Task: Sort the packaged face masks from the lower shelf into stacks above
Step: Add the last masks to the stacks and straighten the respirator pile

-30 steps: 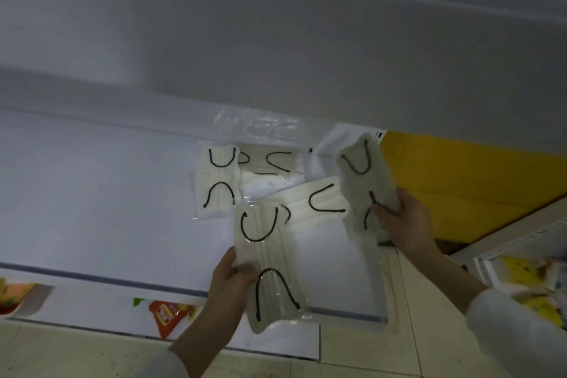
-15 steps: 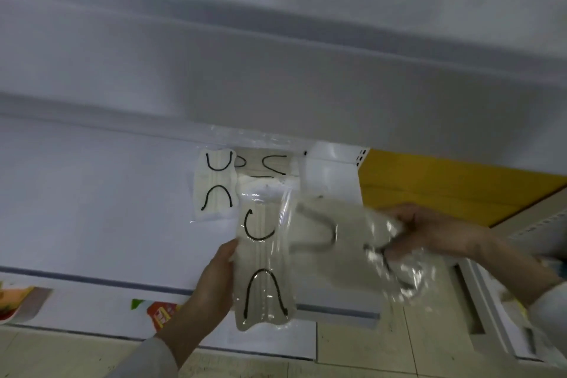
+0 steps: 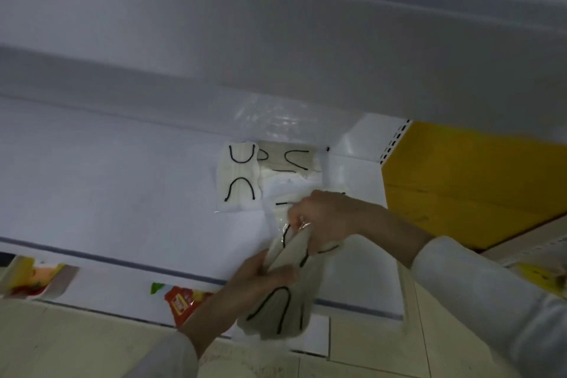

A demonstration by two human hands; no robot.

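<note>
The white shelf (image 3: 122,193) fills most of the view and sits lower in the picture than a second ago, with more of the board above it showing. To its right stands the yellow panel (image 3: 460,181), and pale floor (image 3: 76,347) tiles run along the bottom.

A second ago the hands were apart, each holding up its own packaged mask. Now they have come together in front of the shelf's front edge, and the two masks form one bundle (image 3: 276,316) between them. The left hand (image 3: 257,279) has its fingers and thumb curled round the middle of the bundle. The right hand (image 3: 328,218) comes in from the right in a white sleeve and pinches the clear wrap at the bundle's top with bent fingertips. The bundle hangs tilted, its lower end past the shelf edge, its black ear loops overlapping.

On the shelf, near the back right corner, the left mask (image 3: 237,178) lies flat where it lay before, loops at top and bottom. The back mask (image 3: 290,163) lies just beside it, partly under shiny wrap. A third pack (image 3: 280,207) shows only as a pale strip at the right hand's knuckles.

Below the shelf edge a red packet (image 3: 181,301) carries print that is too blurred to read. No writing can be made out on the mask wraps.
</note>
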